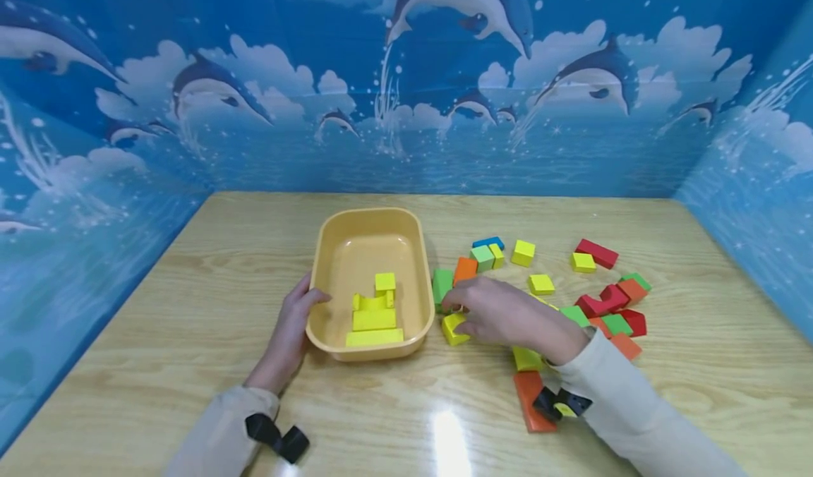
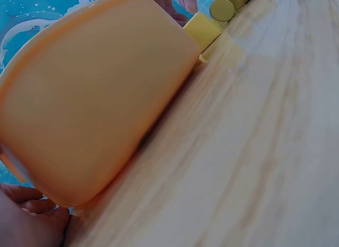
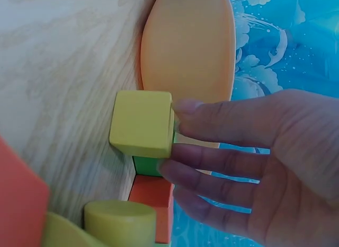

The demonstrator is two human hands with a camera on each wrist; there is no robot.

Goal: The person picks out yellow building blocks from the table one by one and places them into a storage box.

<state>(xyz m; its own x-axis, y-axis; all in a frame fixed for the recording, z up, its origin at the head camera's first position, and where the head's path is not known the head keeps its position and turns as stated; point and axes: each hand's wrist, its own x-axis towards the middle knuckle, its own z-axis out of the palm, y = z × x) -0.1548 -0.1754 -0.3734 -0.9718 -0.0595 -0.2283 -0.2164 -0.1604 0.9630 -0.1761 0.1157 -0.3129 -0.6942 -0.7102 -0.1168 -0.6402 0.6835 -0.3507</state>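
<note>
A tan plastic tub [image 1: 368, 226] stands on the table. My left hand [image 1: 293, 315] grips its left wall, thumb over the rim and fingers outside. Inside lie several yellow blocks: a cube [image 1: 384, 282], an arched block [image 1: 365, 304] and longer pieces [image 1: 375, 337] near the front. Just right of the tub, my right hand [image 1: 502, 311] pinches a yellow block [image 3: 140, 122] between thumb and fingertips. A green block [image 1: 442, 285] and an orange block [image 1: 466, 269] sit behind that block. In the left wrist view the tub [image 2: 100, 93] hides most of its surroundings.
Loose blocks spread over the right side, among them a yellow cube [image 1: 524, 252], a red bar [image 1: 597, 253], a red arch [image 1: 602, 300] and a blue block [image 1: 488, 242]. An orange slab [image 1: 533, 403] lies near my right sleeve. Dolphin-printed walls [image 1: 406, 145] border the table.
</note>
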